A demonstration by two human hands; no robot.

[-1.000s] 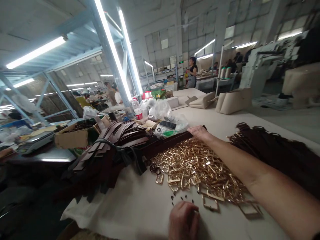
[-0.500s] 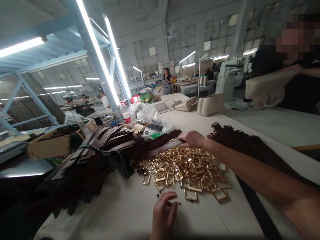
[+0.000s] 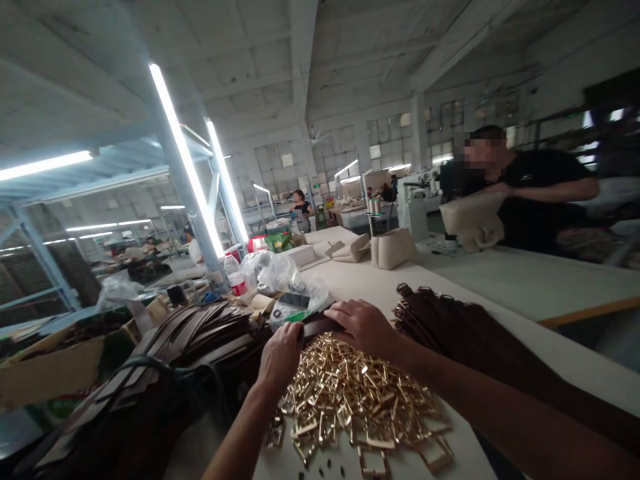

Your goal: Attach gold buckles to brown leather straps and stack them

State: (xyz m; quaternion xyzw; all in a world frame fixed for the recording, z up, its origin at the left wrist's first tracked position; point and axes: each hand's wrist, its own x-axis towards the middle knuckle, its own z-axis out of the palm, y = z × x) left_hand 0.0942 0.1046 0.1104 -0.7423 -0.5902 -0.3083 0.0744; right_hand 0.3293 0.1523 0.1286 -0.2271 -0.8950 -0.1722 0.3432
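Both hands are at the far edge of a heap of gold metal buckles (image 3: 350, 393). A dark brown leather strap (image 3: 319, 325) runs between them, above the heap. My left hand (image 3: 281, 353) is closed round the strap's left part, and my right hand (image 3: 363, 325) grips it further right with bent fingers. Beside my left hand lies a thick bundle of brown straps (image 3: 200, 337), tied with a dark band. More brown straps (image 3: 450, 327), with rings or buckles at their far ends, lie right of my right hand. My fingertips are partly hidden behind the strap.
A phone (image 3: 293, 301) rests on clear plastic bags beyond the hands. Left stands a cardboard box (image 3: 60, 360). Beige bag pieces (image 3: 393, 248) sit further back on the table. At right, a co-worker (image 3: 530, 187) holds a beige bag (image 3: 473, 217) at a sewing machine (image 3: 415, 203).
My left hand has risen from the table in front of the buckles and taken hold of the strap. My right hand still grips it. The view has tilted up and turned somewhat right.
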